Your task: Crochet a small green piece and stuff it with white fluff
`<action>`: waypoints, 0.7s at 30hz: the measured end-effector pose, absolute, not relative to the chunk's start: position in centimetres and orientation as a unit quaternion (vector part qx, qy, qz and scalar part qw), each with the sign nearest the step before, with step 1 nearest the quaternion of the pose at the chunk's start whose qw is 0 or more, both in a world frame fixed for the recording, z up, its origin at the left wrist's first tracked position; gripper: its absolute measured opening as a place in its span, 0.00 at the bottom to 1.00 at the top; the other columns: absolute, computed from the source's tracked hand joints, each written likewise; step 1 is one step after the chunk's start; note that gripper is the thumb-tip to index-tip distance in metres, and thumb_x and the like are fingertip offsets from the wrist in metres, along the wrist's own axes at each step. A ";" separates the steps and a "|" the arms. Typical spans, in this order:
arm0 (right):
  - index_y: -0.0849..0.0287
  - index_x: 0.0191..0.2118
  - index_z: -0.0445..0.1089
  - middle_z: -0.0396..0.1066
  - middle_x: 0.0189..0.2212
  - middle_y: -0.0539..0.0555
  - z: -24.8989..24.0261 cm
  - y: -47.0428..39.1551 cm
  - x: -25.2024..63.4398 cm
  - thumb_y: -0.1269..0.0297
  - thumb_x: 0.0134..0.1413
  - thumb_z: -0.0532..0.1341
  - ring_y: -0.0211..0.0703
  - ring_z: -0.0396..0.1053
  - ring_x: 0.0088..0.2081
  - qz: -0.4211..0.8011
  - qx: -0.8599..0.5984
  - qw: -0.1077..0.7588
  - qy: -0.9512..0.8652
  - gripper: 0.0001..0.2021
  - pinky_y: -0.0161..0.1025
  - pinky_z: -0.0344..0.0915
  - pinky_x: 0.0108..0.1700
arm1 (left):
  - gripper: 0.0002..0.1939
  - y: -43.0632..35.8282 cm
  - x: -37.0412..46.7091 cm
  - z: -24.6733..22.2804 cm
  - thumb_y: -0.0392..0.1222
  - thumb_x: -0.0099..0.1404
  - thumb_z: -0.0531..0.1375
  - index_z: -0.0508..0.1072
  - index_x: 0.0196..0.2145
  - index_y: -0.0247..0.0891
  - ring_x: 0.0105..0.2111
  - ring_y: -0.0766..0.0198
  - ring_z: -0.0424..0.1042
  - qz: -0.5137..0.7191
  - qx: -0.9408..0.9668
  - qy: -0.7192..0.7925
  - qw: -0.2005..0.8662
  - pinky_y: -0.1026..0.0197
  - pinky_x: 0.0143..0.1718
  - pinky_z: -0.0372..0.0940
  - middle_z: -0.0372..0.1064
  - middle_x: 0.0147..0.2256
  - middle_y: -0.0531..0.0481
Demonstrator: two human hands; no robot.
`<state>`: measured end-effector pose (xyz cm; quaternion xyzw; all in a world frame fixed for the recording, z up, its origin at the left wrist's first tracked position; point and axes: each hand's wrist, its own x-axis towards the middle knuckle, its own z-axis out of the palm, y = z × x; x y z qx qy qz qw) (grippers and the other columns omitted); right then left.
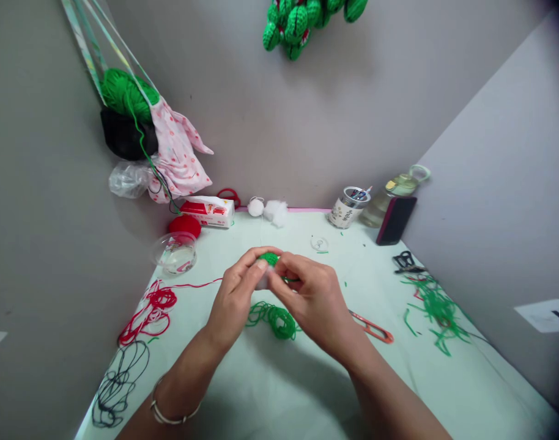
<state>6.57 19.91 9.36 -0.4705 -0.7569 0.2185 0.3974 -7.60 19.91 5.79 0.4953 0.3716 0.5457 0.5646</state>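
Note:
A small green crocheted piece (269, 258) sits between my hands above the middle of the table. My left hand (237, 292) is closed round its left side, fingers over the top and thumb in front. Pinched against its right side, my right hand (309, 292) has its thumb and index fingertips at a whitish bit (263, 280) that looks like stuffing. Whether the right fingers also grip a tool is hidden. A red yarn strand (197, 285) runs leftward from behind my left hand. Below the hands lies a loose coil of green yarn (279, 322).
Red yarn (162, 298) and black yarn (118, 385) lie at left, near a clear plastic bowl (178, 260). White stuffing (276, 212), a pen tin (348, 209), a bottle (383, 198) and a phone (396, 221) line the back. Orange-handled snips (375, 330) and green scraps (440, 308) lie right.

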 end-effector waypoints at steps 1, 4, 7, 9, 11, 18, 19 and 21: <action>0.56 0.24 0.59 0.59 0.20 0.44 9.7 20.0 6.8 0.71 0.62 0.59 0.34 0.54 0.24 0.235 -0.479 0.400 -0.745 0.14 0.35 0.52 0.28 | 0.16 19.9 -7.8 6.1 0.48 0.75 0.57 0.77 0.53 0.41 0.49 0.55 0.76 0.538 0.498 0.365 0.574 0.58 0.51 0.69 0.78 0.51 0.46; 0.56 0.24 0.62 0.63 0.20 0.45 10.5 20.1 7.9 0.68 0.62 0.60 0.34 0.55 0.24 0.282 -0.491 0.398 -0.722 0.14 0.35 0.53 0.28 | 0.17 19.9 -8.3 7.0 0.48 0.74 0.58 0.76 0.55 0.41 0.52 0.54 0.75 0.508 0.533 0.359 0.573 0.56 0.53 0.70 0.77 0.54 0.45; 0.56 0.29 0.66 0.67 0.23 0.45 11.0 20.0 8.8 0.66 0.66 0.59 0.34 0.59 0.24 0.335 -0.470 0.352 -0.737 0.11 0.34 0.55 0.29 | 0.14 19.9 -8.6 7.5 0.46 0.72 0.62 0.76 0.52 0.40 0.47 0.57 0.77 0.498 0.566 0.375 0.539 0.59 0.48 0.71 0.79 0.48 0.46; 0.55 0.32 0.66 0.67 0.25 0.45 11.1 19.7 8.9 0.64 0.69 0.56 0.35 0.60 0.26 0.344 -0.457 0.323 -0.754 0.10 0.34 0.55 0.30 | 0.11 19.9 -8.5 7.3 0.44 0.70 0.63 0.75 0.48 0.40 0.40 0.60 0.77 0.513 0.566 0.392 0.513 0.61 0.42 0.71 0.79 0.41 0.49; 0.55 0.34 0.65 0.66 0.26 0.46 11.0 19.4 8.5 0.65 0.70 0.55 0.36 0.59 0.27 0.329 -0.455 0.315 -0.765 0.10 0.34 0.55 0.31 | 0.09 19.9 -8.2 6.9 0.44 0.69 0.62 0.73 0.45 0.39 0.34 0.63 0.75 0.530 0.561 0.417 0.480 0.62 0.37 0.70 0.77 0.35 0.52; 0.55 0.25 0.57 0.53 0.20 0.43 9.5 19.8 6.0 0.66 0.62 0.57 0.33 0.49 0.24 0.342 -0.472 0.371 -0.723 0.14 0.34 0.50 0.27 | 0.06 20.2 -7.6 5.6 0.41 0.70 0.57 0.72 0.40 0.39 0.29 0.63 0.71 0.559 0.536 0.467 0.428 0.61 0.36 0.67 0.71 0.30 0.54; 0.55 0.24 0.56 0.53 0.20 0.42 9.2 20.2 5.9 0.66 0.60 0.58 0.33 0.48 0.23 0.340 -0.484 0.377 -0.713 0.14 0.34 0.49 0.27 | 0.06 20.3 -7.6 5.6 0.41 0.70 0.57 0.73 0.41 0.38 0.31 0.62 0.72 0.554 0.536 0.457 0.444 0.60 0.38 0.67 0.73 0.31 0.53; 0.55 0.23 0.56 0.53 0.19 0.42 8.8 20.8 6.1 0.67 0.57 0.60 0.33 0.48 0.23 0.332 -0.496 0.383 -0.705 0.15 0.34 0.48 0.26 | 0.08 20.4 -7.8 5.8 0.42 0.72 0.57 0.73 0.45 0.38 0.36 0.61 0.74 0.544 0.536 0.429 0.483 0.60 0.42 0.68 0.76 0.36 0.51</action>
